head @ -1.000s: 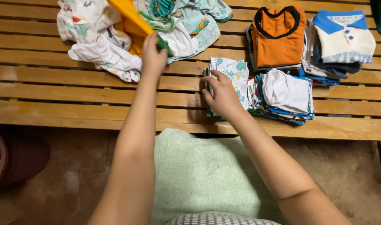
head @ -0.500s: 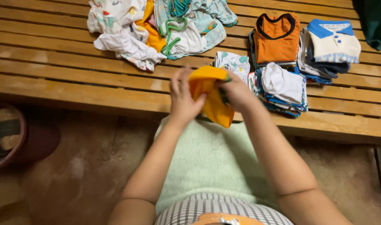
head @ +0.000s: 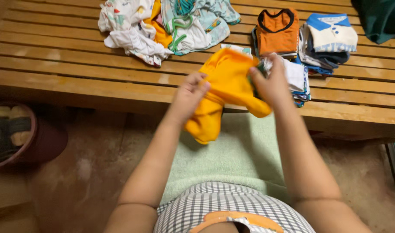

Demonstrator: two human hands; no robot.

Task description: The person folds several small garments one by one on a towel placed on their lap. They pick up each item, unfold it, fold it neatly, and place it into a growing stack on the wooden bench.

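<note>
Both hands hold a small yellow-orange garment [head: 225, 88] above the front edge of a slatted wooden bench [head: 76, 73]. My left hand [head: 189, 96] pinches its left side, and part of the cloth hangs down below that hand. My right hand [head: 271, 82] grips its right edge, where a bit of green trim shows. Behind the garment, partly hidden, lies a folded white printed piece [head: 236, 48].
A heap of unfolded children's clothes [head: 163, 26] lies at the bench's back. Folded stacks stand at right: an orange shirt [head: 277, 32], a white and blue polo [head: 331, 34], a mixed pile [head: 299, 80]. A light green towel [head: 232, 151] covers my lap. A dark red basin [head: 20, 133] sits on the floor, left.
My left hand pulled the yellow-orange garment out of the heap and brought it toward me. My right hand left the folded printed piece and took hold of it; now it is spread wider between both hands.
</note>
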